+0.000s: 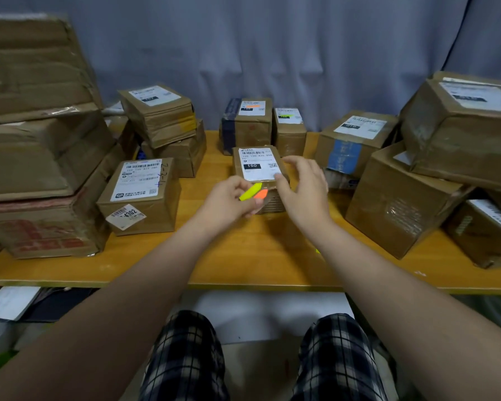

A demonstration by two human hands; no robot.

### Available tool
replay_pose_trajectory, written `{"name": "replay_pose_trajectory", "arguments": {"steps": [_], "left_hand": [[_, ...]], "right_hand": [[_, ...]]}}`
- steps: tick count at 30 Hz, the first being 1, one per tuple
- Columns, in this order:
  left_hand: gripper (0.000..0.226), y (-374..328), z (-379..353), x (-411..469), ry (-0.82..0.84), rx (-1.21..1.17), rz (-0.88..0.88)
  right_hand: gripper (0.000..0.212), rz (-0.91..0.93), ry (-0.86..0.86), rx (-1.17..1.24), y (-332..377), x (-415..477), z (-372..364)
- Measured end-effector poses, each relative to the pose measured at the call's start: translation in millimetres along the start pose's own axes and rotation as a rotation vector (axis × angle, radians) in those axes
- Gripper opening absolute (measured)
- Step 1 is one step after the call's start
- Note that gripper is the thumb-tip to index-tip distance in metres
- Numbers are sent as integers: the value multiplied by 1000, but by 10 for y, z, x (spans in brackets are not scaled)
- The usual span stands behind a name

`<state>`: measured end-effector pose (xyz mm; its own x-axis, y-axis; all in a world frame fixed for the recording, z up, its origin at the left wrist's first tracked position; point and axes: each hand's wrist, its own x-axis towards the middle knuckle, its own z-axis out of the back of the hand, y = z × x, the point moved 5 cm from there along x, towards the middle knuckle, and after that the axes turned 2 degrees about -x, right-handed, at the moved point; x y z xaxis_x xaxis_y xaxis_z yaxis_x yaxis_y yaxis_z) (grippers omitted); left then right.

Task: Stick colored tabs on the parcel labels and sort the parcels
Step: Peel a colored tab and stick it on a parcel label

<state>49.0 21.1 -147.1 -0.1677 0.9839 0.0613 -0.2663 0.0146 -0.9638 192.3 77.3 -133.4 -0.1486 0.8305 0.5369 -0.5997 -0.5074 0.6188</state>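
Note:
A small brown parcel [245, 157] with a white label [258, 166] marked 150 stands in the middle of the wooden table [243, 256]. My left hand [229, 201] is just in front of it, pinching a set of colored tabs [255, 192], yellow and orange. My right hand [304, 186] hovers at the parcel's right side with fingers spread, its thumb touching the label's lower right corner. Behind it, two parcels carry tabs on their labels: one with an orange tab [253, 106], one with a yellow tab [287, 115].
Parcels ring the work area: a labelled box [141, 195] at near left, large stacked cartons [38, 140] at far left, a blue-taped box [353, 140] and piled boxes [457, 131] at right. Grey curtain behind. The table's front edge is above my knees.

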Motion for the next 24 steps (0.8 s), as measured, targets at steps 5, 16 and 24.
{"name": "replay_pose_trajectory", "arguments": {"steps": [5,16,24], "left_hand": [[12,-265,92,70,-11,-75,-82],[20,-402,262,217,-29,-129,-82],[22,-309,213,310,-69,-410,1]], "right_hand": [[14,84,121,307,246,104,-89],[15,229,53,303,405,428,-27],[31,381,-68,9,355,426,-170]]}}
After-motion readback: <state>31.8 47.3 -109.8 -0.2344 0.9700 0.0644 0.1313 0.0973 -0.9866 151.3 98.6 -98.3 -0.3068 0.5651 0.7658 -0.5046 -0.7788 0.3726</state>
